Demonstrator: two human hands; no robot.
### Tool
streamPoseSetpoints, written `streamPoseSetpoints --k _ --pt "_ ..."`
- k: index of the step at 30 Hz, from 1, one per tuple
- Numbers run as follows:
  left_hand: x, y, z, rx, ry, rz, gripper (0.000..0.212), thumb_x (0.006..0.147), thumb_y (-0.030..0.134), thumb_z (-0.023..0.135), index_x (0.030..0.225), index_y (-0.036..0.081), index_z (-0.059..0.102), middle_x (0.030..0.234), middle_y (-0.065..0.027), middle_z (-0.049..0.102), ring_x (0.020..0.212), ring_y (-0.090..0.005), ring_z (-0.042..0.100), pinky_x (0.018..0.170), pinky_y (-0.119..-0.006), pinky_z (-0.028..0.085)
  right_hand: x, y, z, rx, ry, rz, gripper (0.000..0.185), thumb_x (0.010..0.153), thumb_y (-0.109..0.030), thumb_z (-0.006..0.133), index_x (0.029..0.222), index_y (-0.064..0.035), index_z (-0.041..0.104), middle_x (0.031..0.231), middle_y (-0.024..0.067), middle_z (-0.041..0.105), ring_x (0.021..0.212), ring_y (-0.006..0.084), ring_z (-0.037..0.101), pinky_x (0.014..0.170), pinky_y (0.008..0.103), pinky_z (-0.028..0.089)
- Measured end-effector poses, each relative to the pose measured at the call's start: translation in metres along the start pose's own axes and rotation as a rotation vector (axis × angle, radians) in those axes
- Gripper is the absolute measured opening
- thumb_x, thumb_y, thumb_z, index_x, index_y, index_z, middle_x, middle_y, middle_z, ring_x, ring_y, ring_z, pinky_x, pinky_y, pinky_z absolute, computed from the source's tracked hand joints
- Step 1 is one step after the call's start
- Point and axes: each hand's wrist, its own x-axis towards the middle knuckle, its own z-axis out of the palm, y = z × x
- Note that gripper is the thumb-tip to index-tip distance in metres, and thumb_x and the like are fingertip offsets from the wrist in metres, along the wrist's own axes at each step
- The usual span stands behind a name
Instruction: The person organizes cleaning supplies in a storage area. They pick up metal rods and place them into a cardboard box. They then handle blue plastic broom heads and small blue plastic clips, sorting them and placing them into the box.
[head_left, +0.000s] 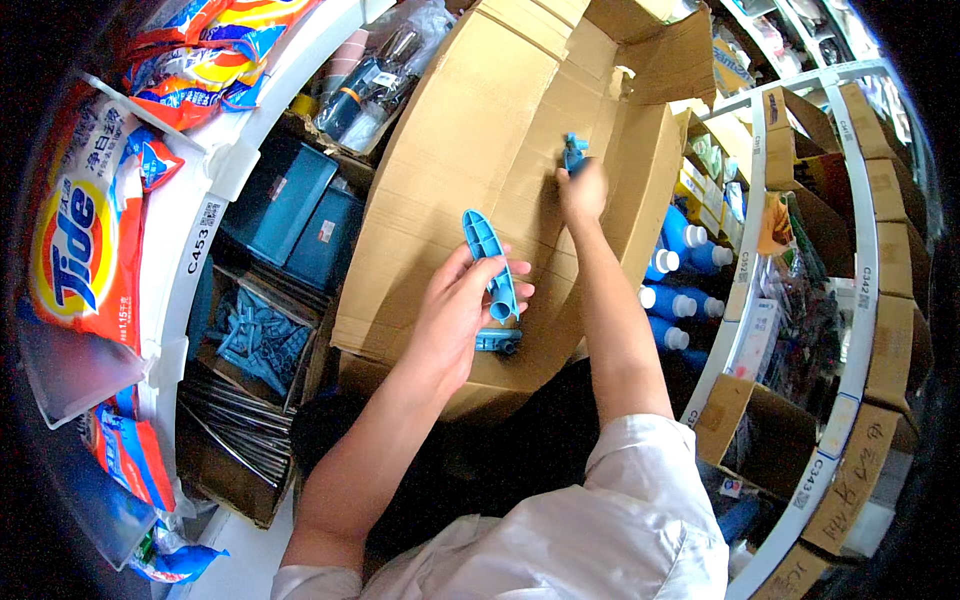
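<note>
Before me lies a large, opened-out cardboard box (465, 172). Over its near half, my left hand (457, 307) grips a long blue plastic part (489, 255), ribbed and hollow, with a round socket at its lower end. Farther out, my right hand (585, 191) is closed around a smaller blue plastic piece (575, 146); the fingers and motion blur hide much of its shape. Just below my left hand's fingers, another blue plastic part (495, 341) rests on the cardboard, partly covered by that hand.
On the left, Tide detergent bags (90, 232) sit on a white shelf, above a carton of blue plastic parts (259, 337), metal rods (232, 427) and dark blue boxes (289, 206). Blue bottles (682, 232) with white caps and shelved cardboard bins (776, 420) line the right.
</note>
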Motion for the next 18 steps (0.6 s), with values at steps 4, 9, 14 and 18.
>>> streamPoseSetpoints --k 4,9,14,18 --pt "0.001 0.002 0.002 0.021 0.054 0.010 0.027 0.108 0.018 0.054 0.129 0.001 0.059 0.116 -0.0176 0.072 0.100 -0.0257 0.072 0.089 -0.041 0.059 0.003 0.005 -0.026 0.045 -0.130 0.030 0.032 0.086 -0.022 0.077 0.106 0.0028 0.073 0.094 0.0282 0.075 0.096 0.0452 0.074 0.089 0.0519 0.057" --pt "0.006 -0.002 -0.001 0.000 0.114 0.013 0.027 0.106 0.019 0.060 0.130 0.006 0.059 0.118 -0.0136 0.071 0.103 -0.0242 0.071 0.090 -0.043 0.058 -0.026 -0.015 -0.089 0.669 -0.292 0.182 0.027 0.087 -0.008 0.073 0.109 0.0076 0.072 0.086 0.0131 0.072 0.064 0.0194 0.069 0.059 0.0319 0.058" --pt "0.006 -0.002 0.005 -0.044 0.119 0.029 0.040 0.105 0.025 0.068 0.140 0.014 0.053 0.130 -0.0092 0.066 0.115 -0.0230 0.066 0.095 -0.048 0.055 -0.099 -0.089 -0.189 0.960 -0.411 0.238 0.032 0.097 -0.009 0.072 0.123 0.0070 0.062 0.093 0.0109 0.070 0.068 0.0158 0.065 0.058 0.0284 0.052" --pt "-0.003 0.003 0.013 -0.152 0.022 0.186 0.084 0.100 0.029 0.076 0.164 0.017 0.024 0.148 -0.0108 0.052 0.133 -0.0240 0.054 0.107 -0.046 0.049 -0.148 -0.131 -0.209 0.912 -0.410 0.087 0.024 0.098 -0.012 0.075 0.116 0.0021 0.067 0.090 0.0043 0.072 0.072 0.0121 0.066 0.065 0.0263 0.052"
